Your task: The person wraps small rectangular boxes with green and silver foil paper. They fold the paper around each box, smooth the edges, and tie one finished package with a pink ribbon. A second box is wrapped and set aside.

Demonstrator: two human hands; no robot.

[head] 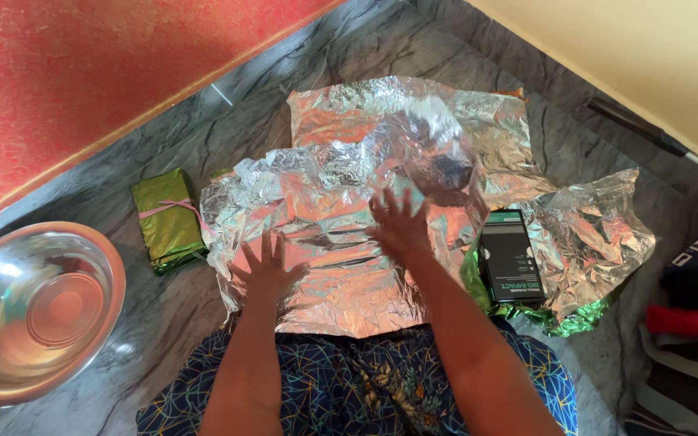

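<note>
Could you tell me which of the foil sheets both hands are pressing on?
The nearest foil sheet, directly before the person; the others lie farther back and to the right.

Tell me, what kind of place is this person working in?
Probably the floor of a home, not a workshop. The person sits on a grey marble floor beside a red rug, both hands flat on silver foil sheets, with a steel bowl close by.
</note>
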